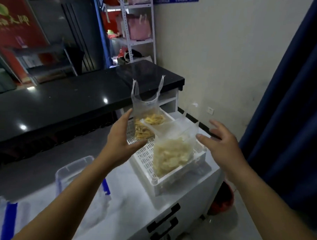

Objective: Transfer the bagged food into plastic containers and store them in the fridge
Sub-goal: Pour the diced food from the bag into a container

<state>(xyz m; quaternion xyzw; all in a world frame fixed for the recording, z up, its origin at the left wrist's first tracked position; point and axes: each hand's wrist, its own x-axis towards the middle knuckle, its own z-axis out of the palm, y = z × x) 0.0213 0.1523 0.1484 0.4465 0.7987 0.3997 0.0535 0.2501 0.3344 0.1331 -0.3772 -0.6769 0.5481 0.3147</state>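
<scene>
Neither grip has anything in it right now: the left hand (121, 138) and the right hand (221, 140) both hang with fingers spread and relaxed on either side of the two bags. Both bags sit in a white slotted tray (177, 172) on the white bench (132, 209). The bag of yellow strips (144, 126) stands upright at the far end with its handles sticking up, just beside the left fingertips, maybe brushing them, hard to say with the blur. The bag of pale chunks (170, 155) sits nearer, between the hands. Two clear containers with blue clips (77, 172) are on the bench at the lower left, well apart from the tray.
</scene>
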